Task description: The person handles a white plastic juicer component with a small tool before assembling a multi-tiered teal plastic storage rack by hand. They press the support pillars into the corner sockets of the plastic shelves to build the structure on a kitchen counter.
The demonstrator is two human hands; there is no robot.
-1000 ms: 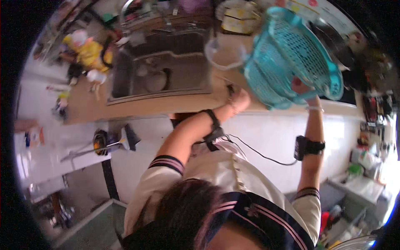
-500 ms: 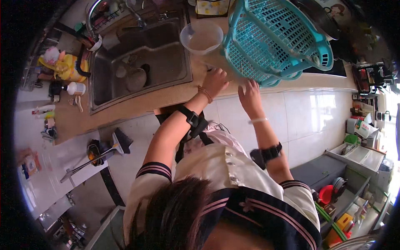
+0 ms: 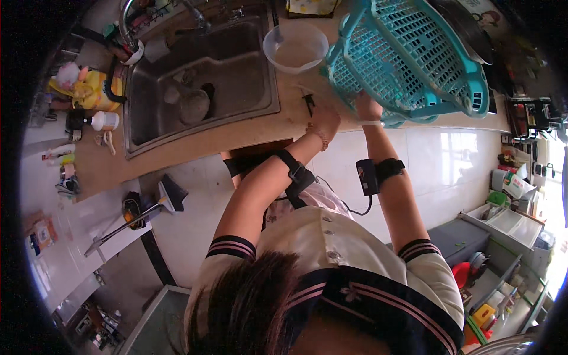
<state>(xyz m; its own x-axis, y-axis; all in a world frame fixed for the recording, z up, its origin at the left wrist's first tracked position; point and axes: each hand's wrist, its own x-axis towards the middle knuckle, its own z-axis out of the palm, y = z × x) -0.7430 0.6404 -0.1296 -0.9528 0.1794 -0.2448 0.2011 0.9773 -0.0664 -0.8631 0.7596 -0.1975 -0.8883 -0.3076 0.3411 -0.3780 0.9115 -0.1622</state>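
Note:
At the counter's front edge, my left hand [image 3: 326, 119] is low over the worktop, its fingers turned away and hidden. Just beyond its wrist a small tool with a black handle [image 3: 309, 104], perhaps a knife or peeler, lies on the counter. My right hand [image 3: 368, 108] reaches to the near lower edge of a turquoise plastic basket [image 3: 408, 56]; its fingertips disappear behind the rim, so a grip cannot be made out. A clear round plastic bowl [image 3: 296, 48] stands on the counter between the basket and the sink.
A steel sink [image 3: 201, 127] with a ladle-like strainer [image 3: 193, 107] inside is at left, under a curved tap [image 3: 126, 23]. A white bottle [image 3: 105, 120] stands left of it. A dark pan [image 3: 467, 29] is behind the basket. A broom [image 3: 171, 195] lies lower left.
My right hand has moved forward from the counter edge to the basket's rim. My left hand has shifted right, uncovering the black-handled tool. The view has shifted slightly.

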